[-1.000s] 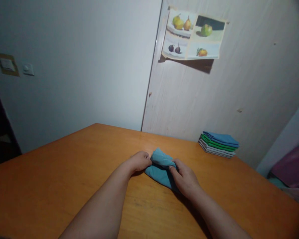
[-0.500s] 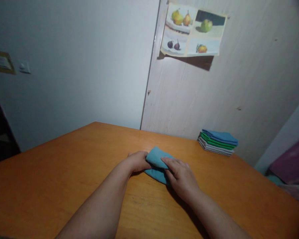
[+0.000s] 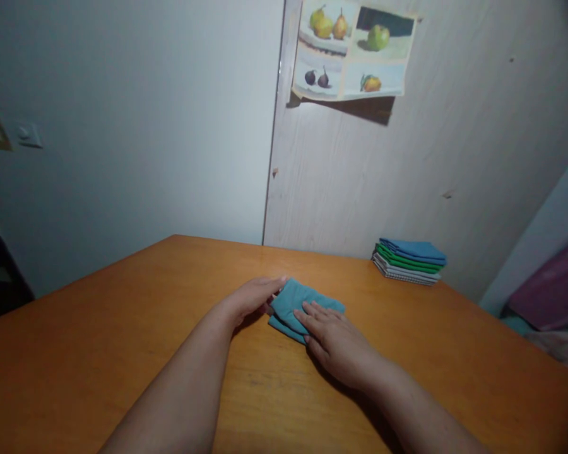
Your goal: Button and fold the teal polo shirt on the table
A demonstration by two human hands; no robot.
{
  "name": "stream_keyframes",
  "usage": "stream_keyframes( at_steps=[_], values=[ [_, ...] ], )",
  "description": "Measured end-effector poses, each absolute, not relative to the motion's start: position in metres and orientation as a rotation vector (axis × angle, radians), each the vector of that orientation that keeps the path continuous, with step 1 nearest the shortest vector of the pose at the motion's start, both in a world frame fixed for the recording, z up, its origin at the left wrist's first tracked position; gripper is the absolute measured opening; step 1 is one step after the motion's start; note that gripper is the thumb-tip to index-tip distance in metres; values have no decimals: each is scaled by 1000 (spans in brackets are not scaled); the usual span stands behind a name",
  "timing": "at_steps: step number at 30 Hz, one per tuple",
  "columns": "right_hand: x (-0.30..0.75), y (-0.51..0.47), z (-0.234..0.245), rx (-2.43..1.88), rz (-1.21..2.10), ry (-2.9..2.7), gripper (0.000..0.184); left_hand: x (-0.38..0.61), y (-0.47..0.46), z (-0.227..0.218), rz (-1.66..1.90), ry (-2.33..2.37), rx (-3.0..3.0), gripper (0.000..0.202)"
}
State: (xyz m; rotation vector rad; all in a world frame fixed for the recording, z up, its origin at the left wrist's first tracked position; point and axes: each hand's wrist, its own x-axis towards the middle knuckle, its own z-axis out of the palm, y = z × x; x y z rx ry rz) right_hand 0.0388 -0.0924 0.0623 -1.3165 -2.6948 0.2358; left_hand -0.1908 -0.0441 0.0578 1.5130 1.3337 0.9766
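Note:
A folded teal cloth lies on the wooden table in front of me, its layers showing along the near left edge. My right hand rests flat on top of it, fingers stretched out over the right part. At the cloth's left edge is my left hand, its fingers reaching forward along that side and apart from each other. Part of its fingers is hidden behind the hand itself and by the cloth.
A stack of folded cloths, blue, green and pale checked, stands at the table's back right. The orange-brown table meets the wall at the back. A sheet of fruit pictures hangs above. Pink fabric is beyond the right edge.
The raised upper fold of the teal cloth now lies flatter. My left hand has come out of the fold to its left edge, and my right hand has flattened onto it. The view has shifted slightly.

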Motion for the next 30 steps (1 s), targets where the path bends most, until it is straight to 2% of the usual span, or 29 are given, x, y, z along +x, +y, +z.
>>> stream_keyframes(
  at_steps=[7,11,15,23,27,30],
  values=[
    [42,-96,61,-1288,336,-2718,65,-202,-40,53,702,1376,1717,28],
    [42,-97,63,-1282,380,-2723,67,-205,-41,54,638,1384,1736,31],
    [43,-96,64,-1285,401,-2716,70,-203,-39,53,797,1400,1691,42],
    [44,-96,64,-1254,441,-2690,72,-190,-32,46,937,1454,1668,32],
    [43,-98,65,-1249,454,-2671,72,-178,-30,43,1175,1421,1604,41],
    [43,-97,64,-1245,451,-2663,72,-171,-27,41,1194,1363,1612,43]
  ],
)
